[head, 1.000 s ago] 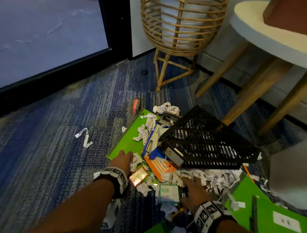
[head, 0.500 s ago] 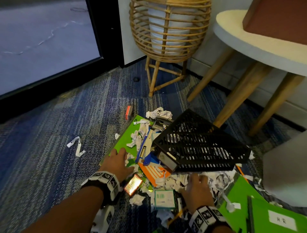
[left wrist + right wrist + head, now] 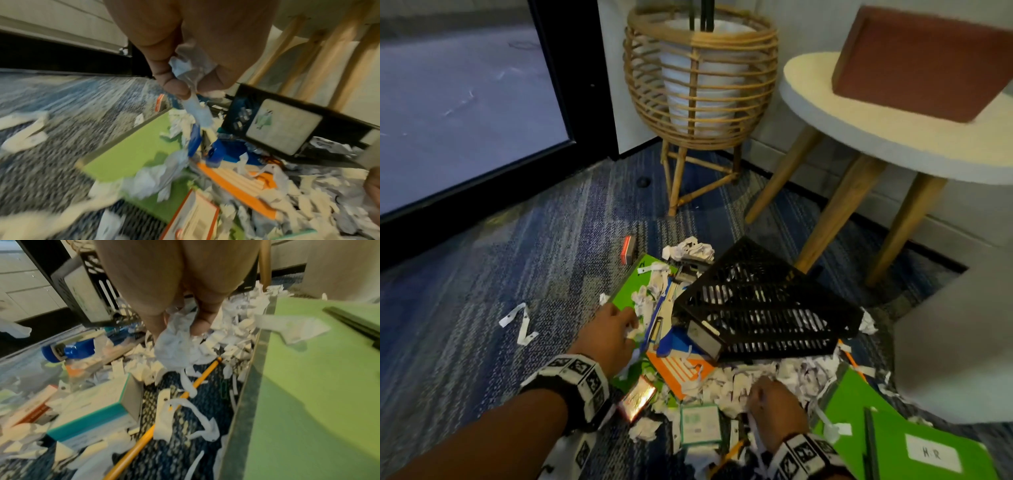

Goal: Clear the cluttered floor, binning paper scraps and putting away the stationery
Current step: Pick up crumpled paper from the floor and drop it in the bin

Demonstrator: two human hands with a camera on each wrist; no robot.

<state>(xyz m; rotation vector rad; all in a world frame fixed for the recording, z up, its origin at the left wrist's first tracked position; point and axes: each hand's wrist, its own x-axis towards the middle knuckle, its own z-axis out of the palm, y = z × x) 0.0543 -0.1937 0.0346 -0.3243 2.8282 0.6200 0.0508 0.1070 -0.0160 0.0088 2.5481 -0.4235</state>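
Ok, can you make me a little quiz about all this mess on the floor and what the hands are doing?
1. True or false: the left hand pinches a paper scrap.
2. What does the right hand grip?
A. the yellow pencil
B. crumpled paper scraps
C. the black mesh tray
3. Fill in the blank: the black mesh tray lies tipped over on the ____.

Key:
1. True.
2. B. The pencil lies on the carpet below the hand.
3. Carpet, among the scraps and folders.
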